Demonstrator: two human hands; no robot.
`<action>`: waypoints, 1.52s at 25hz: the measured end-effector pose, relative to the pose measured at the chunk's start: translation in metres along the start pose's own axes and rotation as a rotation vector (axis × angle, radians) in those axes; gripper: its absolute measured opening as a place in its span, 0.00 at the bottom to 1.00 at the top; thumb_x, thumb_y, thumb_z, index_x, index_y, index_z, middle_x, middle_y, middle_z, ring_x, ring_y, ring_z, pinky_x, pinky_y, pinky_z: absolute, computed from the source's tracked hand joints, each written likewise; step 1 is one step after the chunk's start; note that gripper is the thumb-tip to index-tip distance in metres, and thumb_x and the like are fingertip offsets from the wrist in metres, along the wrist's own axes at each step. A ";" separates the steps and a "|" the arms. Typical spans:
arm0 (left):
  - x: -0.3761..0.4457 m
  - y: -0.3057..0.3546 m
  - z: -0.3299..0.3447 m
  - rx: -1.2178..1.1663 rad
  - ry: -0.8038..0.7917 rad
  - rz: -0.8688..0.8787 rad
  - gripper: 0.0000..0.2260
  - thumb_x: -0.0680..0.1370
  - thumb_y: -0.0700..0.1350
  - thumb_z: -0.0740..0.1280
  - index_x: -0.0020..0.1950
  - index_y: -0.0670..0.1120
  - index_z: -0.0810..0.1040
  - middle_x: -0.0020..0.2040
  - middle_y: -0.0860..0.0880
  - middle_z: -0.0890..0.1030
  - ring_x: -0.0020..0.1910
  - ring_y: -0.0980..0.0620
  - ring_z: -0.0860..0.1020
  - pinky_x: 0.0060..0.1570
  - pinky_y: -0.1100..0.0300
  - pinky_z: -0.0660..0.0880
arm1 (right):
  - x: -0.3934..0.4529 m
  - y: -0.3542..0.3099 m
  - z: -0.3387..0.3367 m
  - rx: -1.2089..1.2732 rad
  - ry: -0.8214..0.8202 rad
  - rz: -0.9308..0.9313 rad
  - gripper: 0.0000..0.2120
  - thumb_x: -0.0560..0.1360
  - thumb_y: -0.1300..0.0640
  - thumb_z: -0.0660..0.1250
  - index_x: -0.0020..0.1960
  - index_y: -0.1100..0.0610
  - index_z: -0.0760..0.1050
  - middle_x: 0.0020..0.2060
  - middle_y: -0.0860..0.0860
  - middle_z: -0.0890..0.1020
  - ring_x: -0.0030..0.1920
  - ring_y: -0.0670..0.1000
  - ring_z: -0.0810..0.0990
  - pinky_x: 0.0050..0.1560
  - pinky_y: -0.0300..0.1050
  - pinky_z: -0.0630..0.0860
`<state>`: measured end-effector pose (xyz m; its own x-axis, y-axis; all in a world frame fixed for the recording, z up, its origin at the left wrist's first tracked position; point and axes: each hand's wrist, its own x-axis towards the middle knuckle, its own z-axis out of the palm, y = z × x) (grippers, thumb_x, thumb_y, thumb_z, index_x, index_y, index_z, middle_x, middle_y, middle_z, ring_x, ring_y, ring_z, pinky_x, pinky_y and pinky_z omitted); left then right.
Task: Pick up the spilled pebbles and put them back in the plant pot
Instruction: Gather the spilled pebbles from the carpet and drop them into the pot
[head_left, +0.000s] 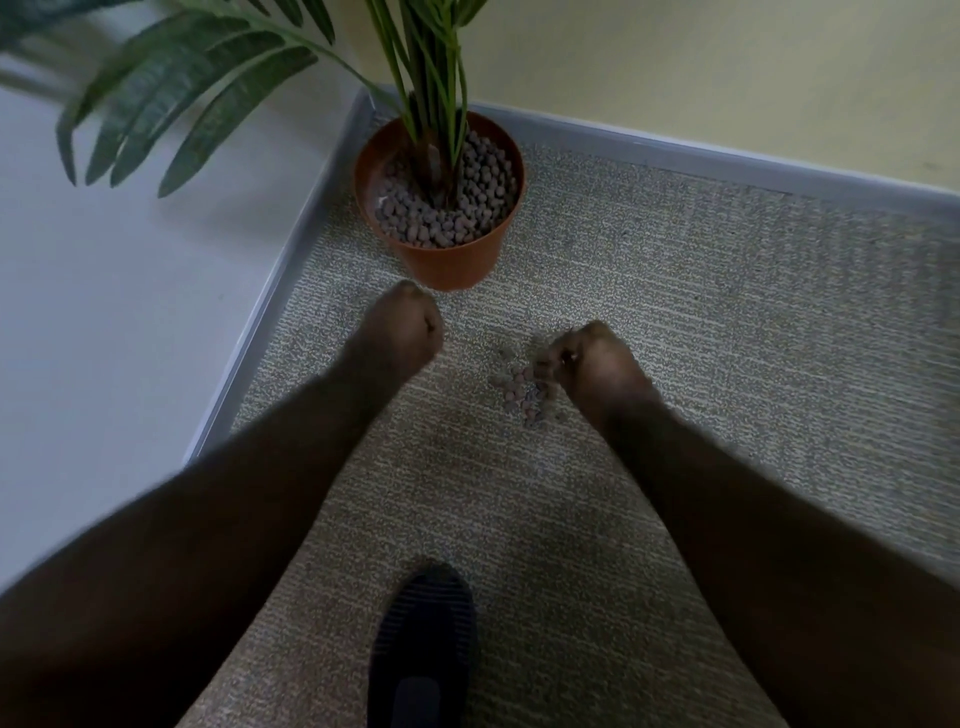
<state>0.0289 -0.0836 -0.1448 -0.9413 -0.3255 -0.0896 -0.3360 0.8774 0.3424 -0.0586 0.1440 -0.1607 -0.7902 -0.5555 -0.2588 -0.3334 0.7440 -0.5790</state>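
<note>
Plant pot (441, 234) in corner; spilled pebbles (524, 387) before it, rightward.

Terracotta-orange plant pot (441, 260), filled with grey-brown pebbles (447, 208). Green fronds (197, 88) above. Speckled grey-beige carpet (727, 312), pale grey skirting (675, 150), dark striped shoe (423, 649).

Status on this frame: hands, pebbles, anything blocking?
Left hand fisted near the pot, contents hidden. Right hand curled at the spilled pebbles, which lie on carpet. Path to pot open.

carpet (701, 312) right of pot (441, 249) – open | left – skirting (291, 275), fronds (197, 98) overhead
</note>
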 end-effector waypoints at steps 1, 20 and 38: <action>0.006 -0.002 -0.015 -0.060 0.108 -0.026 0.07 0.72 0.39 0.66 0.38 0.39 0.82 0.41 0.40 0.81 0.39 0.44 0.79 0.42 0.57 0.77 | 0.012 -0.013 -0.007 0.003 0.031 -0.034 0.03 0.77 0.59 0.66 0.46 0.55 0.79 0.39 0.41 0.72 0.40 0.43 0.78 0.39 0.34 0.74; 0.091 -0.029 -0.066 -0.168 0.484 -0.066 0.14 0.74 0.47 0.66 0.51 0.39 0.83 0.46 0.37 0.84 0.45 0.38 0.82 0.40 0.63 0.72 | 0.128 -0.169 -0.035 0.127 -0.008 -0.151 0.14 0.77 0.61 0.64 0.60 0.55 0.80 0.66 0.54 0.78 0.67 0.55 0.73 0.71 0.44 0.68; -0.024 0.016 0.052 -0.191 -0.195 0.008 0.17 0.74 0.39 0.62 0.62 0.46 0.74 0.62 0.44 0.74 0.61 0.46 0.73 0.60 0.51 0.74 | 0.037 0.011 0.002 0.117 -0.267 0.209 0.12 0.75 0.60 0.69 0.57 0.53 0.77 0.46 0.50 0.78 0.40 0.44 0.78 0.38 0.32 0.76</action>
<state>0.0447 -0.0433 -0.1862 -0.9386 -0.2291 -0.2582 -0.3340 0.7910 0.5126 -0.0904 0.1305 -0.1785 -0.6673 -0.4852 -0.5650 -0.1057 0.8126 -0.5731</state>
